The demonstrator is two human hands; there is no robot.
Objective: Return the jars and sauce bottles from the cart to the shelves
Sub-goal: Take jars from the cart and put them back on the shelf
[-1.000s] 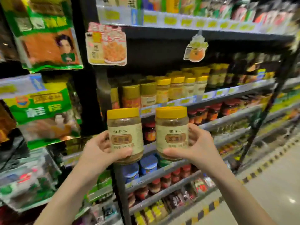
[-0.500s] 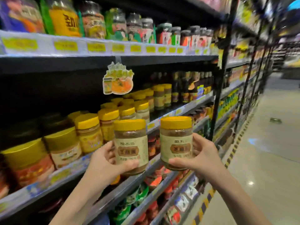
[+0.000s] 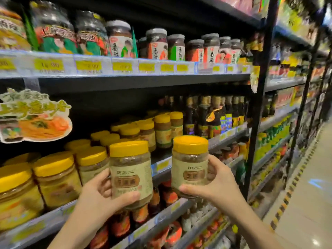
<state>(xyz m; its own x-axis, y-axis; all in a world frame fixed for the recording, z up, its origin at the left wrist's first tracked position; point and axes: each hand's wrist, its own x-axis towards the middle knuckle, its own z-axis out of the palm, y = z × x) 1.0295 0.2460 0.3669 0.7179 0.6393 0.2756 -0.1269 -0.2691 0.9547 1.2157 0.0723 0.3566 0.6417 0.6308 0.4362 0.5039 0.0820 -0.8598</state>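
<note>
I hold two matching yellow-lidded jars upright in front of the shelves. My left hand (image 3: 98, 198) grips the left jar (image 3: 131, 169) round its lower half, thumb across the label's bottom. My right hand (image 3: 218, 182) grips the right jar (image 3: 190, 164) from the right side and below. Both jars hang just in front of the middle shelf (image 3: 161, 168), which carries rows of similar yellow-lidded jars (image 3: 53, 177). No cart shows in the head view.
Dark sauce bottles (image 3: 213, 115) stand at the right end of the middle shelf. Labelled jars (image 3: 156, 44) line the shelf above. A paper promo tag (image 3: 34, 115) hangs at the left. Red-lidded jars (image 3: 168, 194) fill the lower shelves. A black upright post (image 3: 258, 108) and the aisle floor (image 3: 309, 194) lie to the right.
My view has swung right and closer to the shelves. Both hands still hold their jars side by side, now nearer the yellow-lidded row.
</note>
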